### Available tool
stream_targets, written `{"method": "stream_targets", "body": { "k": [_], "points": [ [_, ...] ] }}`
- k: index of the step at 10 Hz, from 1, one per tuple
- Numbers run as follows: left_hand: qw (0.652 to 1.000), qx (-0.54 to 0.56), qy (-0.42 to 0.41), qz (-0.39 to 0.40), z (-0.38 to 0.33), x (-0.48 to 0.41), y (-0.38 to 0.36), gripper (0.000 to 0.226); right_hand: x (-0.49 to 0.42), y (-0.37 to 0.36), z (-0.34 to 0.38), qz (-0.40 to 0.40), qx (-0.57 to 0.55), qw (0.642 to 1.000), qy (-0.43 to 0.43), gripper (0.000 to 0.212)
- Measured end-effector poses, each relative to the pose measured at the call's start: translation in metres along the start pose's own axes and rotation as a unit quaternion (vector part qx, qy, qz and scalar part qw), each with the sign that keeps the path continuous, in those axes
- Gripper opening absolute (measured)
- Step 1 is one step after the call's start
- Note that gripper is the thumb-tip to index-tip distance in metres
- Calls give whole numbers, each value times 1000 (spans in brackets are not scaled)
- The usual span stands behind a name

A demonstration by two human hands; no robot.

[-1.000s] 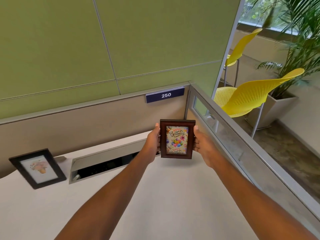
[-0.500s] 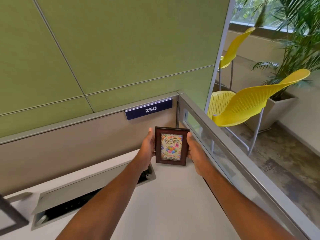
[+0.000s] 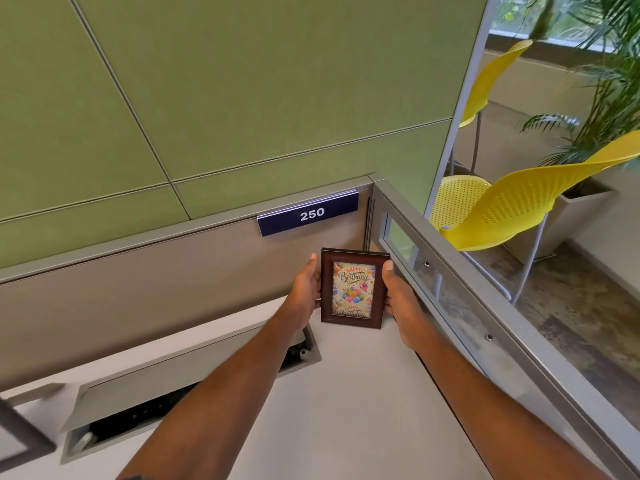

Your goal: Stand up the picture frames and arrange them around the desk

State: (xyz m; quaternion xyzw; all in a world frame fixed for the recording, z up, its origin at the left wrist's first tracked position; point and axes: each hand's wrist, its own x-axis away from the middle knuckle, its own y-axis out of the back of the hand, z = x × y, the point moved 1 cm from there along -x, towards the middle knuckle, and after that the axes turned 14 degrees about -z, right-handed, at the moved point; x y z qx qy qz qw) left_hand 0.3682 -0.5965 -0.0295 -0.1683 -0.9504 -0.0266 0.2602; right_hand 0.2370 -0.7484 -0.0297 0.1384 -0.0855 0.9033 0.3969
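Note:
A small dark brown picture frame [image 3: 353,288] with a "Happy Birthday" balloon card stands upright in the desk's far right corner, its bottom edge at the white desk top [image 3: 346,410]. My left hand [image 3: 306,289] grips its left side and my right hand [image 3: 398,296] grips its right side, thumbs at the front. A black picture frame [image 3: 20,434] shows only partly at the left edge, standing on the desk.
An open cable tray with a raised lid [image 3: 180,379] runs along the back of the desk. A beige partition with a "250" sign [image 3: 308,215] closes the back; a glass side panel [image 3: 467,299] closes the right. Yellow chairs [image 3: 519,209] and a potted palm stand beyond.
Both hands have carried the brown frame away from me and to the right, down into the desk's far right corner. The view swung right, so the black frame slid to the left edge.

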Motion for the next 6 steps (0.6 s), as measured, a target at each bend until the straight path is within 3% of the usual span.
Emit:
{"method": "stream_targets", "body": {
  "k": [2, 3, 5, 6],
  "points": [
    [1000, -18, -9, -10, -4, 3, 1, 71, 1, 0, -2, 1, 28, 999, 22, 69],
    [997, -42, -36, -53, -2, 8, 4, 65, 2, -1, -7, -9, 32, 999, 19, 68],
    [954, -63, -169, -238, 7, 36, 29, 51, 33, 10, -21, -76, 65, 994, 40, 62],
    [936, -87, -206, -271, 8, 53, 40, 50, 56, 12, -17, -98, 81, 990, 53, 63]
  ]
}}
